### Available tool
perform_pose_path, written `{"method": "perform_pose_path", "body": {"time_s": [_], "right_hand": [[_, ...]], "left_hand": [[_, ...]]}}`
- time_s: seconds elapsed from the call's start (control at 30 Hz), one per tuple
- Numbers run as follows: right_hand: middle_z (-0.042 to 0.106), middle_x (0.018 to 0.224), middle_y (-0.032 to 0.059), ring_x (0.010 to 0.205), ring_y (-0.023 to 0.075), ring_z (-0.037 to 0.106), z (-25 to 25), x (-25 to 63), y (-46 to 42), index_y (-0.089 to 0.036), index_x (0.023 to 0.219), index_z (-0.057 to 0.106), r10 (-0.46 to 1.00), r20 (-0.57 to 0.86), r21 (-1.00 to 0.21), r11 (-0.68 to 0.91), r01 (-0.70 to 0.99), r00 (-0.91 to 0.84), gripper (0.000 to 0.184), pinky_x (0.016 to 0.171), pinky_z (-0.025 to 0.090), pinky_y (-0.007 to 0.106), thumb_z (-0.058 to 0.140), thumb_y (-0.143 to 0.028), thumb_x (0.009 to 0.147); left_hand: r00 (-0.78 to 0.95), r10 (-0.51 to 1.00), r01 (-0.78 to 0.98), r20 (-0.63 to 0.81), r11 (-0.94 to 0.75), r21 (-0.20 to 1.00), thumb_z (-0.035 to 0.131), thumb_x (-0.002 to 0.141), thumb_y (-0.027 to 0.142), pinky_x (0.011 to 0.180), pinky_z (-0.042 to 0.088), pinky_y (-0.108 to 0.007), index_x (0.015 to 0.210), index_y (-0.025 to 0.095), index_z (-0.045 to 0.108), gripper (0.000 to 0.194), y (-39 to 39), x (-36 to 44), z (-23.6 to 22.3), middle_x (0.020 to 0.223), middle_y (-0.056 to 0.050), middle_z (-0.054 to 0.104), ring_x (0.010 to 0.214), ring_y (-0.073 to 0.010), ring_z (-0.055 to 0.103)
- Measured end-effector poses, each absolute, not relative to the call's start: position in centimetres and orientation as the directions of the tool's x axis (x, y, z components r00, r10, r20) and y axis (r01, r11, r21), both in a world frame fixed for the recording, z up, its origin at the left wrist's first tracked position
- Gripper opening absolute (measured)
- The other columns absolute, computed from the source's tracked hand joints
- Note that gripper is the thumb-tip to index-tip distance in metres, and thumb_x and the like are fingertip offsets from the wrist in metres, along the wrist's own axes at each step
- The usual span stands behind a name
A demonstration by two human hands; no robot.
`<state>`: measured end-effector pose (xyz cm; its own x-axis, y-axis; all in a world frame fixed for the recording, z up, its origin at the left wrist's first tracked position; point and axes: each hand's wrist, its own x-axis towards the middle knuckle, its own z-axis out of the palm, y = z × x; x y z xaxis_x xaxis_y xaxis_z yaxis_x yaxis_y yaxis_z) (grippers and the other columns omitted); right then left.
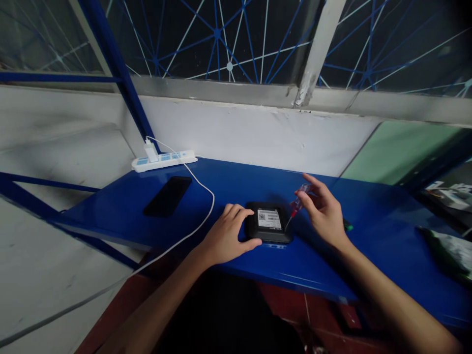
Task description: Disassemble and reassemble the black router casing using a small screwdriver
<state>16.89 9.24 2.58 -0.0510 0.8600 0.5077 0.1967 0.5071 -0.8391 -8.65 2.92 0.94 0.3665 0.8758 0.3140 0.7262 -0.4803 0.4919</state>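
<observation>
A small black box-shaped device (268,223) with a white label on top lies near the front edge of a blue shelf (228,189). My left hand (227,235) rests on the device's left side, fingers curled over its edge and thumb along its front. My right hand (324,211) pinches a small screwdriver (298,204) with a clear red handle. Its tip points down at the device's right edge.
A black phone (167,195) lies flat on the shelf's left part. Behind it sits a white power strip (164,160) with a charger plugged in; its white cable (201,206) trails off the front edge. A crumpled bag (450,253) lies at the right. A white wall stands behind.
</observation>
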Motion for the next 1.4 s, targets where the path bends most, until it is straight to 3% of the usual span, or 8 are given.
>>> {"method": "perform_pose_path", "body": {"time_s": [0.2, 0.43, 0.63, 0.83, 0.93, 1.07, 1.23, 1.4], "right_hand": [[0.061, 0.081, -0.0012, 0.062, 0.014, 0.061, 2.57, 17.05, 9.29, -0.026, 0.125, 0.062, 0.826, 0.562, -0.769, 0.544, 0.337, -0.052, 0.037, 0.062, 0.055, 0.032, 0.063, -0.041, 0.091], [0.067, 0.115, 0.0065, 0.077, 0.0179, 0.072, 2.81, 16.92, 8.96, -0.032, 0.137, 0.054, 0.869, 0.474, -0.862, 0.491, 0.123, -0.144, 0.041, 0.068, 0.061, 0.037, 0.048, -0.04, 0.098], [0.065, 0.123, 0.0079, 0.082, 0.0193, 0.074, 2.58, 17.19, 9.12, -0.031, 0.142, 0.05, 0.875, 0.457, -0.873, 0.475, 0.108, -0.158, 0.043, 0.072, 0.063, 0.04, 0.042, -0.033, 0.099], [0.065, 0.109, 0.0056, 0.073, 0.017, 0.07, 2.59, 16.72, 9.0, -0.031, 0.143, 0.045, 0.86, 0.501, -0.846, 0.51, 0.157, -0.096, 0.053, 0.07, 0.063, 0.038, 0.061, -0.035, 0.092], [0.062, 0.094, 0.0013, 0.067, 0.0155, 0.066, 2.56, 16.68, 9.12, -0.03, 0.133, 0.052, 0.835, 0.545, -0.812, 0.547, 0.202, -0.073, 0.052, 0.064, 0.061, 0.034, 0.071, -0.036, 0.086], [0.064, 0.09, 0.0009, 0.064, 0.0145, 0.065, 2.66, 16.92, 9.05, -0.028, 0.123, 0.061, 0.832, 0.548, -0.794, 0.549, 0.261, -0.083, 0.034, 0.064, 0.059, 0.033, 0.063, -0.039, 0.091], [0.069, 0.108, 0.005, 0.071, 0.0155, 0.071, 2.87, 17.06, 8.79, -0.029, 0.136, 0.054, 0.852, 0.505, -0.833, 0.523, 0.182, -0.137, 0.04, 0.069, 0.06, 0.035, 0.05, -0.038, 0.098], [0.065, 0.088, 0.0009, 0.064, 0.0136, 0.063, 2.78, 17.07, 8.95, -0.028, 0.135, 0.056, 0.846, 0.52, -0.804, 0.531, 0.267, -0.117, 0.043, 0.063, 0.057, 0.032, 0.061, -0.035, 0.092]], "left_hand": [[0.37, 0.874, 0.715, 0.316, -0.485, 0.504, 0.074, 0.082, 0.041, 0.093, 0.05, -0.047, 0.122, 0.023, 0.053, 0.048, 3.06, -8.69, 0.62, 0.111, -0.006, 0.06, 0.107, -0.0284, 0.053], [0.399, 0.865, 0.695, 0.304, -0.501, 0.515, 0.072, 0.082, 0.039, 0.088, 0.051, -0.045, 0.121, 0.024, 0.053, 0.046, 2.9, -8.76, 0.95, 0.105, -0.005, 0.062, 0.103, -0.0277, 0.054], [0.398, 0.865, 0.695, 0.306, -0.503, 0.515, 0.072, 0.082, 0.036, 0.085, 0.051, -0.042, 0.121, 0.024, 0.053, 0.046, 2.98, -8.77, 0.92, 0.102, -0.004, 0.061, 0.101, -0.0274, 0.054], [0.401, 0.86, 0.696, 0.316, -0.51, 0.506, 0.074, 0.082, 0.033, 0.086, 0.05, -0.041, 0.122, 0.023, 0.054, 0.046, 2.82, -8.74, 1.02, 0.1, -0.004, 0.061, 0.1, -0.0257, 0.054], [0.408, 0.856, 0.693, 0.317, -0.516, 0.504, 0.072, 0.083, 0.032, 0.085, 0.05, -0.042, 0.12, 0.024, 0.054, 0.042, 2.84, -8.75, 1.05, 0.1, -0.004, 0.062, 0.099, -0.026, 0.054], [0.407, 0.857, 0.687, 0.317, -0.516, 0.511, 0.072, 0.083, 0.033, 0.085, 0.05, -0.042, 0.121, 0.024, 0.054, 0.044, 2.89, -8.74, 1.03, 0.099, -0.004, 0.061, 0.098, -0.0262, 0.054], [0.408, 0.857, 0.69, 0.315, -0.515, 0.508, 0.074, 0.082, 0.031, 0.085, 0.05, -0.041, 0.121, 0.022, 0.054, 0.045, 2.83, -8.73, 1.0, 0.1, -0.003, 0.061, 0.099, -0.0253, 0.054], [0.406, 0.862, 0.699, 0.303, -0.506, 0.504, 0.074, 0.083, 0.033, 0.086, 0.05, -0.042, 0.121, 0.024, 0.054, 0.043, 2.9, -8.77, 0.86, 0.101, -0.003, 0.062, 0.101, -0.0261, 0.054]]}}
